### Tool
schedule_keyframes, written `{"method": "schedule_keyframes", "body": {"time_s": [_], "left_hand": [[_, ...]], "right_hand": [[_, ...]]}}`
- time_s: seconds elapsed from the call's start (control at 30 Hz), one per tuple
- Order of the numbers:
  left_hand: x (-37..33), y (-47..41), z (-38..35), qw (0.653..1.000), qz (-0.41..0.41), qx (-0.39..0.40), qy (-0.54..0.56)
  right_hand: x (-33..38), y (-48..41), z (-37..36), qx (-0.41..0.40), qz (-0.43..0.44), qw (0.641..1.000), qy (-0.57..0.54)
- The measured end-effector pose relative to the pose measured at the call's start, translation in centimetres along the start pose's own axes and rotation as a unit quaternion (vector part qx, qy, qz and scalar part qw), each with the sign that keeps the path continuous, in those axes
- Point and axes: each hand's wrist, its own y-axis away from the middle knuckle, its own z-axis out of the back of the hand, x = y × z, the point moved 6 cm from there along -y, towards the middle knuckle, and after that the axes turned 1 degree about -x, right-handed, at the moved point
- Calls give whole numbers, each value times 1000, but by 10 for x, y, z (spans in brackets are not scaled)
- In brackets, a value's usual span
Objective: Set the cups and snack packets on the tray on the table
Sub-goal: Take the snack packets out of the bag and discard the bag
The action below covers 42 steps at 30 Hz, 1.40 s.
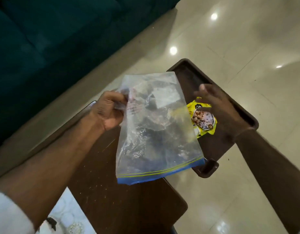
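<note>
My left hand [108,110] grips the upper corner of a clear zip bag [156,129] with a blue and green seal, held over the dark wooden table [112,191]. The bag hangs upside down, its seal edge lowest. A yellow snack packet [203,119] lies on the dark brown tray [193,75], partly behind the bag. My right hand [218,107] hovers just above the packet with fingers spread, and whether it touches the packet is unclear. No cups are visible.
The tray overhangs the table's right edge above a glossy cream tiled floor [247,48]. A dark teal sofa [44,39] fills the upper left. A pale patterned rug [66,217] lies at the lower left beside the table.
</note>
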Motion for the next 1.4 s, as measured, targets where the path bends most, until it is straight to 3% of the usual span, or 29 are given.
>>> {"method": "schedule_keyframes", "body": {"time_s": [0.07,0.13,0.3,0.4,0.57,0.77,0.93,1.07,1.13,1.2,1.23,1.3,1.33,1.4], "left_hand": [[0,0,-7,1000,-5,29,0],[-2,6,-7,999,-10,44,15],[6,36,33,984,-23,-65,165],[5,70,44,989,-21,-94,108],[-55,135,69,957,-153,-240,55],[-150,269,85,904,-307,-291,53],[-205,410,92,855,-398,-331,-16],[-227,517,96,816,-425,-361,-154],[-233,573,102,749,-399,-433,-303],[-242,622,103,632,-384,-505,-445],[-247,646,97,590,-396,-506,-489],[-257,681,80,546,-409,-445,-580],[-260,689,70,543,-393,-401,-624],[-263,698,58,572,-344,-336,-665]], "right_hand": [[13,10,-39,197,-63,978,-27],[21,20,-64,259,-54,964,-16],[48,37,-95,220,-77,955,-185],[82,47,-128,229,-74,948,-208],[153,72,-176,180,16,981,-71],[268,145,-253,181,243,944,128],[344,244,-326,222,353,877,239],[401,327,-370,172,456,788,376],[426,372,-393,154,491,754,409],[446,412,-418,164,514,722,433],[454,434,-431,173,527,705,442],[465,483,-463,205,558,663,455],[469,502,-477,226,574,639,459],[475,537,-503,261,606,598,455]]}}
